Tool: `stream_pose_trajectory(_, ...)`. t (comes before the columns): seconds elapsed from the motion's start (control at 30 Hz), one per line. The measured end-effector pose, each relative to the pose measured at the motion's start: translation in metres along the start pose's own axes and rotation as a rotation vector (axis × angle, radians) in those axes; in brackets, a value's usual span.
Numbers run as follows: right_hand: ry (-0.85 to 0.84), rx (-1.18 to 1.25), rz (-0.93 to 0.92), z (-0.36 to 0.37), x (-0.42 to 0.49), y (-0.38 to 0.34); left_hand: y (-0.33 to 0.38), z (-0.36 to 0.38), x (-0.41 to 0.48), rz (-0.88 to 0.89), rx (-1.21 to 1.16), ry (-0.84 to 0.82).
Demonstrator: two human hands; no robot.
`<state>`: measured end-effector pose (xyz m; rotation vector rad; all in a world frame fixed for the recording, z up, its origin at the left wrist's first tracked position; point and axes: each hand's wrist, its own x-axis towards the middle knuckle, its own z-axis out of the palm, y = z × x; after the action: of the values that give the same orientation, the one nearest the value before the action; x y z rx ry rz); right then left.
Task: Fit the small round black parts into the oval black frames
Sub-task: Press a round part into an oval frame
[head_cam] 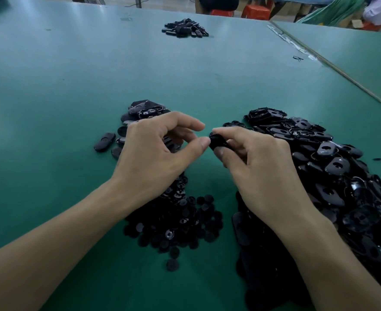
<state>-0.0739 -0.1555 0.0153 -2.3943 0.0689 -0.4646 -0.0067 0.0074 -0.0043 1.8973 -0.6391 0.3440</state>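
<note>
My right hand (252,162) grips a black oval frame (217,142) between thumb and fingers above the green table. My left hand (155,151) hovers just left of it, thumb tip touching the frame's end, its fingers curled with nothing visible in them. A heap of small round black parts (180,223) lies under and between my wrists. A large heap of oval black frames (333,167) spreads to the right. A smaller pile of oval pieces (140,111) sits behind my left hand.
Another small pile of black parts (185,28) lies far back on the green table (72,86). A seam (333,68) joins a second table at the right. Red stools (255,11) and a person stand beyond the far edge.
</note>
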Motion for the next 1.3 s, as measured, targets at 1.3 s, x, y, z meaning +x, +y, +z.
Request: stream_pose_trajectory(1.3, -0.073, 0.766, 0.048, -0.0054, 0.0064, -0.0028, 0.0072, -0.0012, 0.0052, -0.274, -0.557, -0.086)
